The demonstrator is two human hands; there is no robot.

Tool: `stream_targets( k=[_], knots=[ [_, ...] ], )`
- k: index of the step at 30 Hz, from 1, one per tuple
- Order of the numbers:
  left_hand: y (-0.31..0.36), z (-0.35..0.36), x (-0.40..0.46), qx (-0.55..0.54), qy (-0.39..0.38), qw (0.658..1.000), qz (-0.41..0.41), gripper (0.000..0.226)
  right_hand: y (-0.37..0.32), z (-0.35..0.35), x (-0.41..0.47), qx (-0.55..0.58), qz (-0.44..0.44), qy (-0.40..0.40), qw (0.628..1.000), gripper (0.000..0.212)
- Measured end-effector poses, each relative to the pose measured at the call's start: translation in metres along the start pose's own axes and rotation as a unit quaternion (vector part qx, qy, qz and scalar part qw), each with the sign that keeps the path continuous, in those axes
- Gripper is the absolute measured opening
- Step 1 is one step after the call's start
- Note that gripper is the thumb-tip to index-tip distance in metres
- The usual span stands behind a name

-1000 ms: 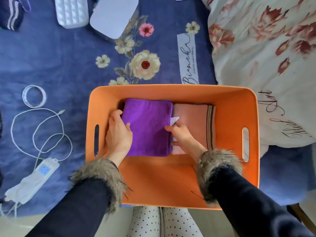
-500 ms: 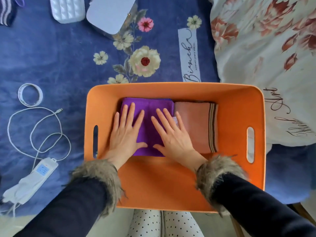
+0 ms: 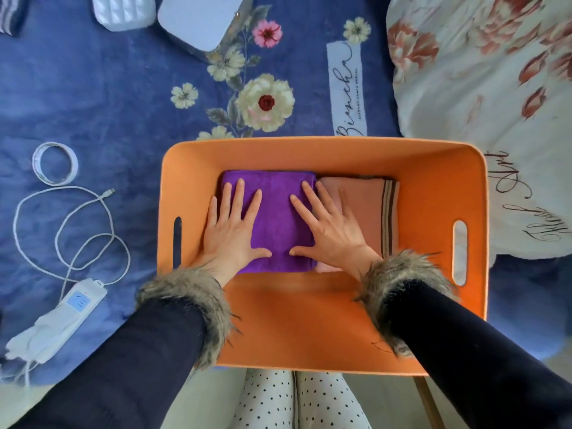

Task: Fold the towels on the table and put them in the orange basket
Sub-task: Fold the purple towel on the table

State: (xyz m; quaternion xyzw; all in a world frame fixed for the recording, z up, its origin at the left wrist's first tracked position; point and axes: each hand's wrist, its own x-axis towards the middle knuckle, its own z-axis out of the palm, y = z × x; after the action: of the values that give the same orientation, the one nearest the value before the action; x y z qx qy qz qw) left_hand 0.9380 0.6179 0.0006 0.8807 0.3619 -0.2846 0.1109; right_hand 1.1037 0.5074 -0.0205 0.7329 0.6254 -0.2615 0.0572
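Looks like the tucking-in step: both hands flat, fingers spread, left hand (image 3: 232,233) and right hand (image 3: 331,230) pressing the folded purple towel (image 3: 275,218) inside the orange basket (image 3: 439,193), beside the pink towel (image 3: 371,209). Next, probably just lift off gently.

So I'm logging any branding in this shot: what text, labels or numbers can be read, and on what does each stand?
"Biencha", in script, on the white label printed on the blue floral blanket.
Small capitals beside that script: too small to read.
Black script on the cream floral quilt, right of the orange basket: partly hidden, unclear, perhaps "Art".
Blue panel on the white controller: markings too blurred.
Towels: no text visible.
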Motion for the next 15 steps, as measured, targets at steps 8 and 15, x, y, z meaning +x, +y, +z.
stream_targets(
  k=[8, 15],
  knots=[
    [0.021, -0.061, -0.071, -0.154, 0.059, 0.985, 0.043, 0.072, -0.013, -0.083, -0.082, 0.104, 0.080, 0.066, 0.989, 0.078],
    [0.053, -0.139, -0.136, -0.240, 0.178, 0.947, 0.121, 0.051, -0.038, -0.156, -0.194, 0.157, 0.191, 0.193, 0.949, 0.063]
  ],
)
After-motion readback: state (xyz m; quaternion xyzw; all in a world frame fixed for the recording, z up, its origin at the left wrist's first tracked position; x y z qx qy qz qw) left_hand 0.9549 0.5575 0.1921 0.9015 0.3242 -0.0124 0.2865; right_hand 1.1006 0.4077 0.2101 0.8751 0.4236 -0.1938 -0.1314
